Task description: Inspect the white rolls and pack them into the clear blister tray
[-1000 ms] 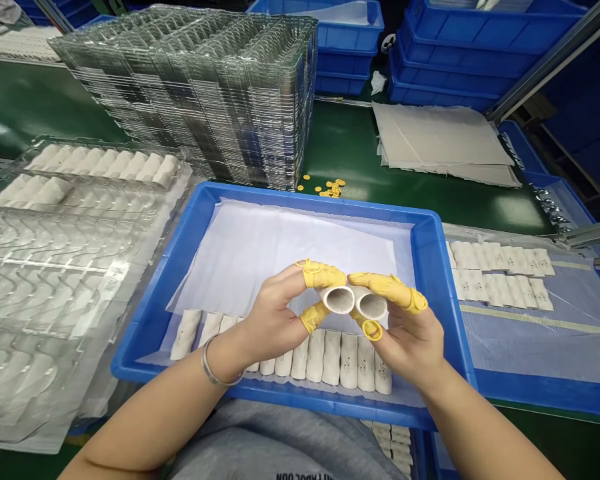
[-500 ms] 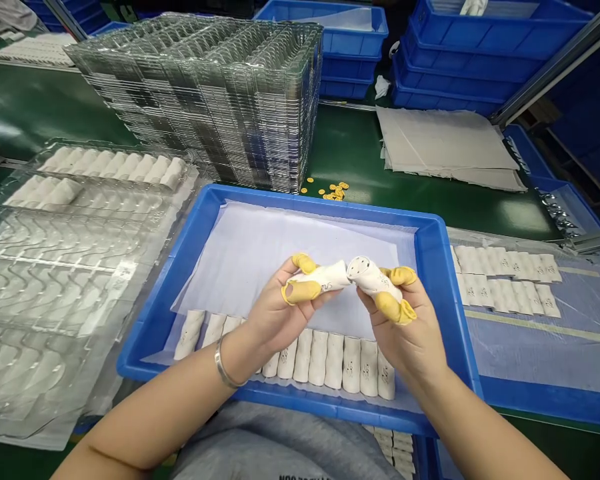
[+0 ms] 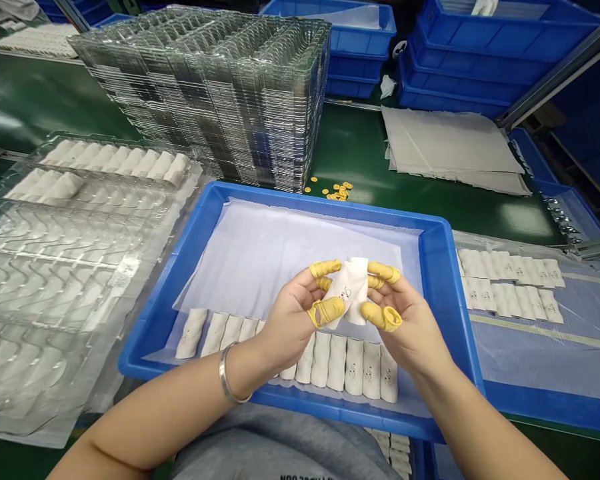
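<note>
Over the blue tray [image 3: 433, 230], my left hand [image 3: 295, 313] and my right hand [image 3: 400, 320] each pinch a white curved tube, both pieces [image 3: 350, 293] pressed side by side between yellow finger cots. A row of like white pieces [image 3: 350, 363] lies on white paper along the tray's near edge, just below my hands.
A clear blister tray [image 3: 70, 267] at left holds white pieces in its far rows. A tall stack of clear trays [image 3: 215, 87] stands behind. Loose yellow finger cots [image 3: 335, 190], grey sheets [image 3: 450, 147], blue bins [image 3: 480, 47] and more white pieces [image 3: 510, 280] lie at the right.
The two pieces were held end-on showing open bores, then tipped apart, and now are brought together lengthwise between both hands.
</note>
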Demonstrator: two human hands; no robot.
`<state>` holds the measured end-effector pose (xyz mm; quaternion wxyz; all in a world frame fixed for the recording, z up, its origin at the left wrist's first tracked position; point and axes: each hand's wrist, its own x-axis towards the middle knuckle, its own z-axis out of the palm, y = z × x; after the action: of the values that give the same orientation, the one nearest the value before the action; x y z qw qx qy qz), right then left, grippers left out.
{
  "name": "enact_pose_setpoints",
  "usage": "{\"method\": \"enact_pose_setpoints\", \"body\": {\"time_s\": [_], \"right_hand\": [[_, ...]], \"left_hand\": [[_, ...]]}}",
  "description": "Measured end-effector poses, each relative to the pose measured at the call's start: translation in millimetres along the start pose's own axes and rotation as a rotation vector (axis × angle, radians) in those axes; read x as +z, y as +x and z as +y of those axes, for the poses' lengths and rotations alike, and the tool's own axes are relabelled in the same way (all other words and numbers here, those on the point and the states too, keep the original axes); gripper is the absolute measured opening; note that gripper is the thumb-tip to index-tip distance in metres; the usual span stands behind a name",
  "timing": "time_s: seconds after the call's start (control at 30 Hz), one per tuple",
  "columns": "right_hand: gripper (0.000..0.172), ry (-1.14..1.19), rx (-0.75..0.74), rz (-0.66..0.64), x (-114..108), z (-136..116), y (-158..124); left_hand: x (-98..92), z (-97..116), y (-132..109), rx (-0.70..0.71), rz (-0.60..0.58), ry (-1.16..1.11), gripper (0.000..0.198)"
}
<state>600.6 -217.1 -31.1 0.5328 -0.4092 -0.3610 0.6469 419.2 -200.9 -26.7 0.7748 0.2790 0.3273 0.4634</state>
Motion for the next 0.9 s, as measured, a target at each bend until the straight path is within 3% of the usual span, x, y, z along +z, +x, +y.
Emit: {"method": "enact_pose_setpoints", "body": {"time_s": [0.2, 0.4, 0.63, 0.9], "right_hand": [[0.051, 0.077, 0.102, -0.096, -0.4, -11.0, -0.7], [0.054, -0.015, 0.008, -0.068, -4.4, -12.3, -4.9], [0.049, -0.085, -0.068, -0.066, -6.0, -14.2, -7.9], [0.042, 0.016, -0.008, -0.139, -5.1, -21.1, -11.0]], "left_hand": [[-2.7, 0.5, -0.7, 0.043, -0.064, 0.125, 0.063], [-5.4, 8.6, -1.3, 0.017, -0.153, 0.291, 0.079], [-7.0, 14.3, -1.6, 0.028, -0.185, 0.351, 0.065], [-9.8, 17.3, 1.7, 0.057, -0.245, 0.292, 0.055]]}}
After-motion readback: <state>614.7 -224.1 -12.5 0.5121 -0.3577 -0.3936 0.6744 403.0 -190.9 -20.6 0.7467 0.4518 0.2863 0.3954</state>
